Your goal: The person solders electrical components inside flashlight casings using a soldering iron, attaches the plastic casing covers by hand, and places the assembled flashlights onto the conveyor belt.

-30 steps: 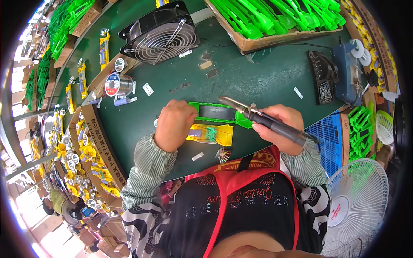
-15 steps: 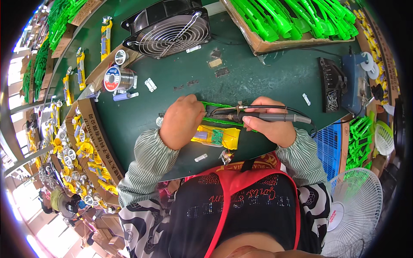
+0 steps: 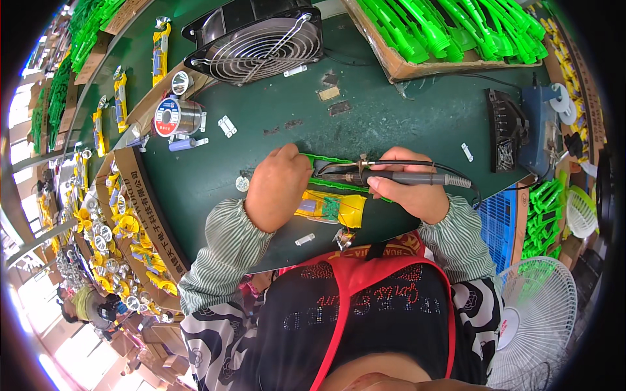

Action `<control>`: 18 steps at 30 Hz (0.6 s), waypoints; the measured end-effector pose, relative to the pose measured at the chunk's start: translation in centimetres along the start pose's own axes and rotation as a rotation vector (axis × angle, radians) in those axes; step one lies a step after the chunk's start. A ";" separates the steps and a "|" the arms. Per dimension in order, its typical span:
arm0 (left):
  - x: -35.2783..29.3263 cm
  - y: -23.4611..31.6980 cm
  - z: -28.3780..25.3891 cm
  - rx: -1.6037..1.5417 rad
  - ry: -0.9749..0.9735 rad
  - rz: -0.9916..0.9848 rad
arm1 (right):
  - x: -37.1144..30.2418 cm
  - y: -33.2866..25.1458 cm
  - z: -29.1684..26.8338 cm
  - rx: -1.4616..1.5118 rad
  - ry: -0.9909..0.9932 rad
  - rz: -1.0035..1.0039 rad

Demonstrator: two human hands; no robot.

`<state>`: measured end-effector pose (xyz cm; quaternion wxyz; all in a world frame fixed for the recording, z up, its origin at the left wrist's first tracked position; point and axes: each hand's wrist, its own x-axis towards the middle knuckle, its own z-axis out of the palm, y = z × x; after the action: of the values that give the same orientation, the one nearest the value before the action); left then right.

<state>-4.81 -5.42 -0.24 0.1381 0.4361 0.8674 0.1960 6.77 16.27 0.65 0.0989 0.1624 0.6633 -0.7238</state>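
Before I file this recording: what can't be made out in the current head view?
Head view:
Fingertips of the left hand, and anything pinched there: hidden behind that hand.
Left end of the green plastic housing: covered by the same hand.
Whether the tip of the soldering iron touches anything: too small and dark.
Top of the black axial fan: cut off by the upper edge.

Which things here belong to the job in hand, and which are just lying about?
In the job:
soldering iron, in the right hand, tip over the green casing
green casing, left hand at its left end, grip hidden
yellow casing with circuit board, beside it (likely)

Lying about, apparently, no hand on them:
solder spool
blue cell
black fan
carton of green parts
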 end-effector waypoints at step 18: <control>0.1 -0.2 -0.2 -0.060 -0.007 -0.014 | -1.1 -0.8 -1.1 0.171 0.046 0.015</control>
<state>-5.12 -5.46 -0.15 0.1554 0.4266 0.8636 0.2192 7.64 17.32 1.69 0.0749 0.1918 0.5999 -0.7731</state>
